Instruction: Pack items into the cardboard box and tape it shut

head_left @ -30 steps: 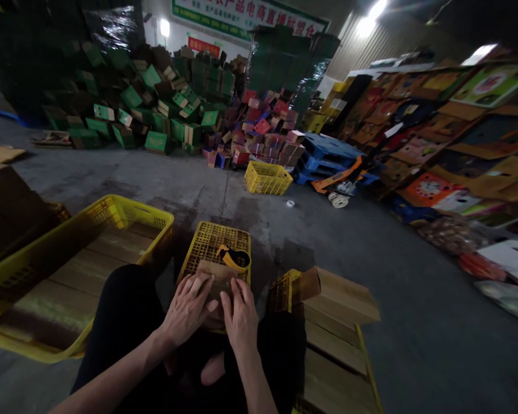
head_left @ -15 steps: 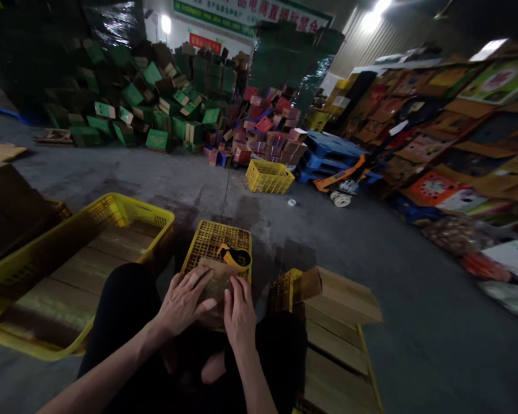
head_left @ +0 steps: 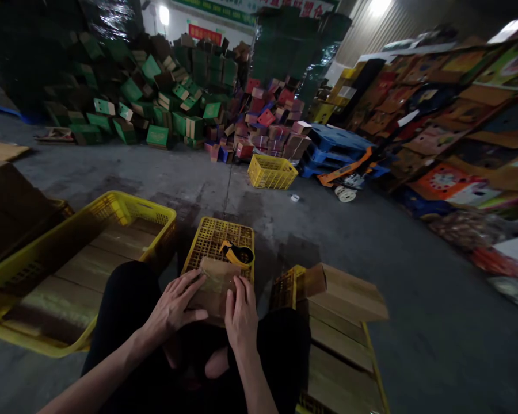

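Between my knees a small brown cardboard box (head_left: 216, 293) rests on a yellow plastic crate with a lattice top (head_left: 211, 233). My left hand (head_left: 175, 305) grips the box's left side, fingers along its upper edge and thumb across the near side. On the right side, my right hand (head_left: 242, 310) holds the box with its fingers curled over the edge. A strip of clear tape seems to shine on the box's top. Just beyond it lies a yellow and black tape dispenser (head_left: 237, 254) on the crate.
A large yellow crate (head_left: 155, 210) holding flat cardboard boxes stands at left. At right, another crate (head_left: 300, 270) carries similar boxes, with an open-ended carton (head_left: 349, 290) on top. Farther off are a yellow crate (head_left: 273, 172), a pallet jack (head_left: 347, 172) and piled green boxes (head_left: 157, 136).
My left hand has slid from the box's top down toward its left side, uncovering more of the top. My right hand stays at the right side. The view has shifted slightly.
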A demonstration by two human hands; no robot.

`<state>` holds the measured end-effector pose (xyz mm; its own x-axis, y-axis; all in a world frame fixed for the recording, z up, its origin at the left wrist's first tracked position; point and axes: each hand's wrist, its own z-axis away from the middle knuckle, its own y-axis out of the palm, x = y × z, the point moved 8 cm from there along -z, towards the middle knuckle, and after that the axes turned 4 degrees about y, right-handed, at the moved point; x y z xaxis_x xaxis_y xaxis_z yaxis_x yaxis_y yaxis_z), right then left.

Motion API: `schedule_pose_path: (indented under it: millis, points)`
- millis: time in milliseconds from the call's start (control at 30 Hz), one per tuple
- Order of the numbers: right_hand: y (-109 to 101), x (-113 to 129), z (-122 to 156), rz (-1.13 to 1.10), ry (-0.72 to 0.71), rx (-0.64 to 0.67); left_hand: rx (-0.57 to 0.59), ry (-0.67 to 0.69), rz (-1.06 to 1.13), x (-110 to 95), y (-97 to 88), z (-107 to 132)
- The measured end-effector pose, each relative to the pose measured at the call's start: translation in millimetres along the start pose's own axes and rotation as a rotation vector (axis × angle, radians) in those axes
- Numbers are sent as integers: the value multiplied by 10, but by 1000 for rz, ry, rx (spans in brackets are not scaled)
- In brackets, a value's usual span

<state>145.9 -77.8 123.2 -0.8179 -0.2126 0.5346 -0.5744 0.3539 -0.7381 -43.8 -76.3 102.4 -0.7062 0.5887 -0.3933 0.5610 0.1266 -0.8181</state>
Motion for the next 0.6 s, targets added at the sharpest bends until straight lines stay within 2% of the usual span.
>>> schedule_pose_path:
  millis: [300, 600]
  points:
    - [-58, 77, -3, 12, -88, -45, -20, 4, 16, 62, -14, -105]
    - [31, 152, -60, -4, -178, -13, -30, 18, 56, 24, -41, -168]
